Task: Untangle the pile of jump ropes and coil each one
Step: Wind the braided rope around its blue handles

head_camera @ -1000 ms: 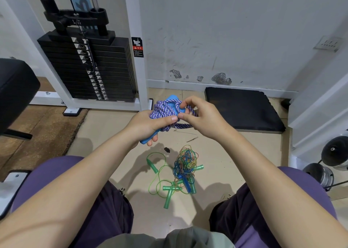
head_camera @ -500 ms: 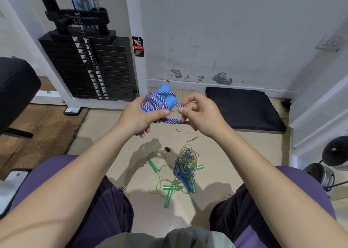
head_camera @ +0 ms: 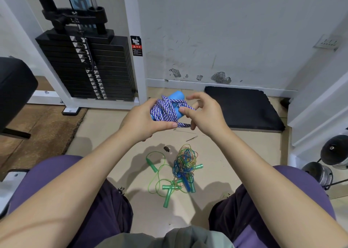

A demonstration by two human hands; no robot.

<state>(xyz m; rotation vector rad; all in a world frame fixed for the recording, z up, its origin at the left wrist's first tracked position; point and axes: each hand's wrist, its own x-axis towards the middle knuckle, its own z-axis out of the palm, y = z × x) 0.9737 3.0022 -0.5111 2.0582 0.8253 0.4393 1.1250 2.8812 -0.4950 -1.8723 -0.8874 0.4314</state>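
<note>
The left hand (head_camera: pixel 145 121) grips the coiled purple-and-white rope (head_camera: pixel 165 110) and its blue handles (head_camera: pixel 177 97) above the floor (head_camera: pixel 116 131), thumb pressed across the coil; the right hand (head_camera: pixel 205 114) pinches a loose strand at the coil's side. If the left thumb relaxes while the strand is pulled, the wraps could slip off the handles and unwind. The remaining ropes (head_camera: pixel 183 165) lie tangled on the floor below, near the feet.
</note>
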